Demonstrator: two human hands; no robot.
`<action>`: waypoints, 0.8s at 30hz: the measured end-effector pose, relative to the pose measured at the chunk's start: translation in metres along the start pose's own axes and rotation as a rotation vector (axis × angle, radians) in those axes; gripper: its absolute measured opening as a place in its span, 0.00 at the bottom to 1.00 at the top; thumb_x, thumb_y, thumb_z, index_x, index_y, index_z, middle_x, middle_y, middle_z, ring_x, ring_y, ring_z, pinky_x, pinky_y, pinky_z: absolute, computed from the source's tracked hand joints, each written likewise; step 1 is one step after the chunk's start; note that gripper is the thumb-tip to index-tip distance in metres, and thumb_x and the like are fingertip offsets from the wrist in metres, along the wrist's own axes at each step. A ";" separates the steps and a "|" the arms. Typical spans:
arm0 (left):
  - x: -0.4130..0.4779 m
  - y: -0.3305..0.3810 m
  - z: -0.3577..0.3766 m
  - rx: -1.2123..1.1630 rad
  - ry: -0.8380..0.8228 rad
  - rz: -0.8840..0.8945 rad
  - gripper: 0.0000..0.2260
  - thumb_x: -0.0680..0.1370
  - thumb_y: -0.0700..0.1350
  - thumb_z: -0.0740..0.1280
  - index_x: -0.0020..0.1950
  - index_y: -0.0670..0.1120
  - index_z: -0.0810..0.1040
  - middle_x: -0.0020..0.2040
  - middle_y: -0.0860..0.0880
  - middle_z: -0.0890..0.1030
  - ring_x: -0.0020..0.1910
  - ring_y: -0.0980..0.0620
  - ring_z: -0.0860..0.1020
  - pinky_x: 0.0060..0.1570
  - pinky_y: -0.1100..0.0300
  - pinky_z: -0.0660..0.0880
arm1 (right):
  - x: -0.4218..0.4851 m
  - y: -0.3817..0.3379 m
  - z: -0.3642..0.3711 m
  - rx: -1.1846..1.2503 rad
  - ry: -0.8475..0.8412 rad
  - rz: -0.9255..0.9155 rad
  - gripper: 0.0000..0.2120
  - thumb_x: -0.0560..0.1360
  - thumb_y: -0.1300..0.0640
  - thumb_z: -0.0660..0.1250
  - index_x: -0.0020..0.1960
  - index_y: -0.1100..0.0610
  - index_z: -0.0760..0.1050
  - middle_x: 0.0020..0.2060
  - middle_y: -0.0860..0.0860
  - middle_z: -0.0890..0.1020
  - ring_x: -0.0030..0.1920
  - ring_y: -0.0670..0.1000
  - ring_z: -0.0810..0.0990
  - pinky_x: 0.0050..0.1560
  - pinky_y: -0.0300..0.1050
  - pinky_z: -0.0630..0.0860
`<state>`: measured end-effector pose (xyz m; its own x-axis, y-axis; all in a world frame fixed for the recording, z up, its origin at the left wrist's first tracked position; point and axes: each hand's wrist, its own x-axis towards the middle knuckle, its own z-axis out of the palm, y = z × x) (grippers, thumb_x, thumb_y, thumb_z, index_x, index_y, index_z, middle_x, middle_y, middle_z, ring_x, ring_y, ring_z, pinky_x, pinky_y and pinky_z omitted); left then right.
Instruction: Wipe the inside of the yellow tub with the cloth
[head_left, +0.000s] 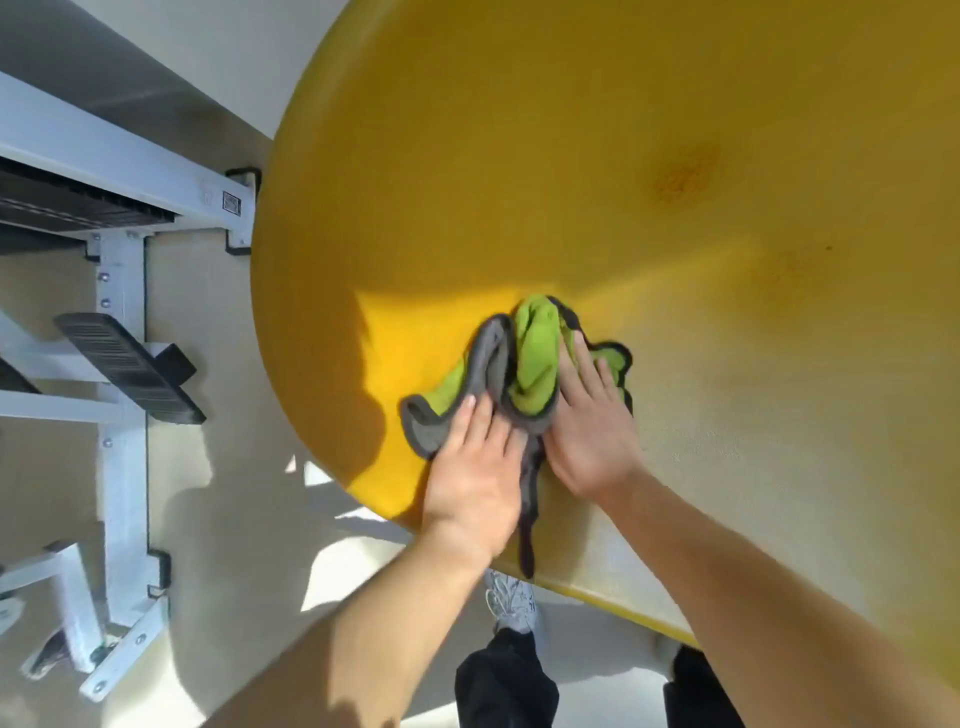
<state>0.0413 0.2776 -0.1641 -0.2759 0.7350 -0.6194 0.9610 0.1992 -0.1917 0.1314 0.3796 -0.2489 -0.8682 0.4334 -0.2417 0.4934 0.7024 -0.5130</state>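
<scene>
at the far left stands a white metal frame (122, 322) with black ribbed pads (130, 366) on it, set on a pale floor (218, 499) that is streaked with sunlight and shadow. to its right the yellow tub (519, 156) fills most of the view, its near rim running from the lower middle down toward the right edge and its inner wall curving up and away; a darker orange blotch sits on the wall toward the upper right, and a hard shadow cuts across the left part of the wall. the cloth (530, 358), green on one face and grey on the other with a dark edge, lies bunched against the inside wall just above the near rim, and a grey tail of it hangs down over the rim between the two wrists. the left hand (478, 483) lies flat on the left part of the cloth, its fingers (467, 415) straight and close together, pressing on the grey fold rather than gripping it. the right hand (592, 431) lies flat just beside it on the right part of the cloth, fingers stretched and slightly spread over the green folds. both forearms reach in bare from the bottom. below the rim a pale shoe (511, 597) and dark trouser legs (504, 680) show, somewhat blurred, so their details are hard to make out.
</scene>
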 end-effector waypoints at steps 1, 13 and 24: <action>-0.016 0.010 0.014 -0.030 -0.058 0.072 0.23 0.83 0.45 0.50 0.78 0.42 0.58 0.77 0.40 0.62 0.79 0.36 0.50 0.77 0.41 0.37 | -0.031 0.009 0.011 -0.013 -0.043 -0.023 0.34 0.82 0.49 0.55 0.82 0.55 0.44 0.81 0.55 0.48 0.80 0.59 0.41 0.77 0.64 0.56; 0.002 -0.007 -0.085 -1.918 0.131 -0.756 0.11 0.79 0.40 0.62 0.59 0.49 0.74 0.58 0.41 0.82 0.58 0.40 0.80 0.58 0.49 0.76 | -0.010 -0.055 -0.075 1.642 -0.015 0.589 0.19 0.78 0.50 0.63 0.66 0.56 0.76 0.57 0.54 0.85 0.59 0.54 0.82 0.62 0.48 0.77; -0.054 -0.135 -0.159 -0.408 1.000 -0.294 0.22 0.75 0.42 0.67 0.68 0.39 0.72 0.69 0.36 0.71 0.68 0.38 0.69 0.68 0.51 0.65 | 0.065 -0.095 -0.032 0.450 0.295 0.535 0.34 0.78 0.62 0.62 0.81 0.51 0.54 0.77 0.62 0.60 0.77 0.63 0.57 0.74 0.58 0.61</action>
<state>-0.0708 0.3143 0.0162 -0.5314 0.7783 0.3345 0.8452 0.5137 0.1475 0.0299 0.3590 -0.1898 -0.4351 0.8278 -0.3542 0.7194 0.0831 -0.6896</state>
